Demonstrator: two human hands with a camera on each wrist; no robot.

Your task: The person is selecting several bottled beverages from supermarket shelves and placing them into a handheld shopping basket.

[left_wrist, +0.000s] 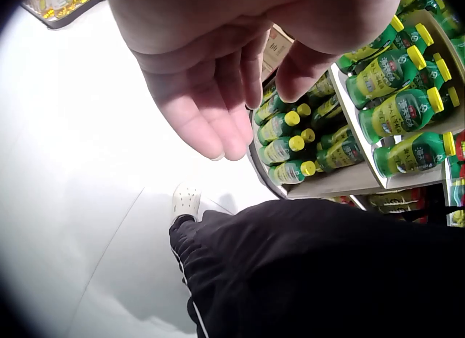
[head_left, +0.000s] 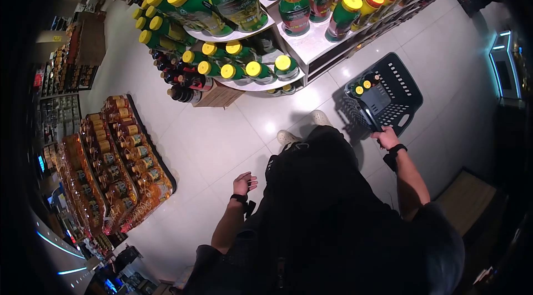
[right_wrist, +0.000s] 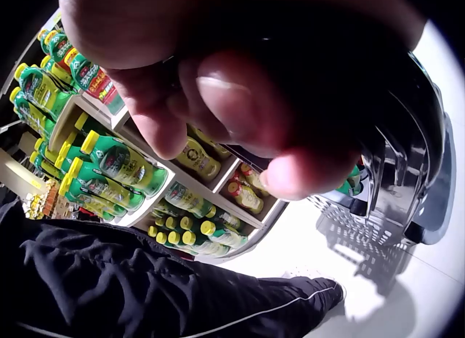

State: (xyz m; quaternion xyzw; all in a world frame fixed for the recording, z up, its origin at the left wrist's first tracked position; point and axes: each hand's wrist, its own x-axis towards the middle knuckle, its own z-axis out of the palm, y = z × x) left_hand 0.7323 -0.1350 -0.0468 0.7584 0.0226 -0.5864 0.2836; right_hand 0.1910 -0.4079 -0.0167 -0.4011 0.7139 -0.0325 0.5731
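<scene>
Right hand (head_left: pixel 387 137) gripping the dark basket (head_left: pixel 410 92) out to the right, whole only in the head view, yellow-capped bottles (head_left: pixel 367 84) inside, left hand (head_left: pixel 245 184) hanging loose, palm (left_wrist: pixel 240 14) plain from left wrist

The basket (head_left: pixel 412 92) is dark grey, the bottle caps (head_left: pixel 359 90) yellow.

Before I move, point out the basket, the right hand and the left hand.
Basket (head_left: pixel 401 85): head view, holed wall.
Right hand (head_left: pixel 387 137): head view, back of the hand.
Left hand (left_wrist: pixel 218 40): left wrist view, palm.
</scene>
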